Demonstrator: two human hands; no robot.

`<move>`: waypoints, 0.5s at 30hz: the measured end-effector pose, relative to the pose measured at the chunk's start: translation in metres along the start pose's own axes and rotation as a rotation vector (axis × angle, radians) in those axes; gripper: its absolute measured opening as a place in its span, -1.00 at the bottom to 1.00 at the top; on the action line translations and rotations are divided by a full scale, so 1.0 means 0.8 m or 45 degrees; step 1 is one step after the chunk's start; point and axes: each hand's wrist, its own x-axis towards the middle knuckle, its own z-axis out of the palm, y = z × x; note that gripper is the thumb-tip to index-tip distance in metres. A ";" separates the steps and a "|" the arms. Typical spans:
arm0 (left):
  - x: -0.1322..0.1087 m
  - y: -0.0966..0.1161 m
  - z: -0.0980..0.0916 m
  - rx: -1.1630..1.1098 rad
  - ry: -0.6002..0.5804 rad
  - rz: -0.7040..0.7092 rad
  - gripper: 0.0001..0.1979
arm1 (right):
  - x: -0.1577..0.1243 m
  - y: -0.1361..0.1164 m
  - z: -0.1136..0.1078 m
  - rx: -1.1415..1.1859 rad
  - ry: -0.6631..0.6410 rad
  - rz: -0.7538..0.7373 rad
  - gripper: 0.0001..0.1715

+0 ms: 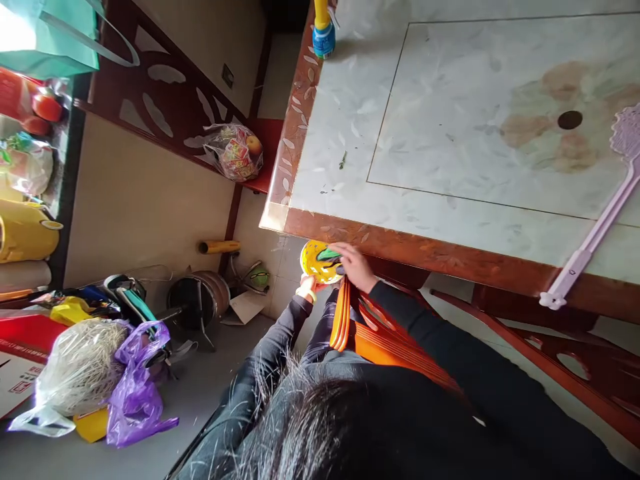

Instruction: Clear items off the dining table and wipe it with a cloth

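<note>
A small yellow plate (320, 262) is held just under the wooden edge of the table (450, 257). My left hand (307, 290), in a dark sleeve with a light wristband, grips the plate's lower rim. My right hand (354, 265) presses a green cloth (329, 254) onto the plate's face, fingers closed on it. A stack of orange plastic plates (341, 317) stands on edge on my lap, between my forearms. My hair fills the bottom of the view and hides my elbows.
On the marble-patterned tabletop (450, 133) lie a purple fly swatter (600, 220) at the right and a yellow bottle with a blue cap (323, 30) at the far edge. Bags (100, 373), a metal pot (197, 303) and clutter crowd the floor on the left. A bag of fruit (235, 152) sits on a red wooden seat.
</note>
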 end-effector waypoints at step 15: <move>-0.014 0.008 -0.012 0.035 0.038 -0.029 -0.58 | 0.028 -0.014 0.102 -0.009 0.049 0.125 -0.39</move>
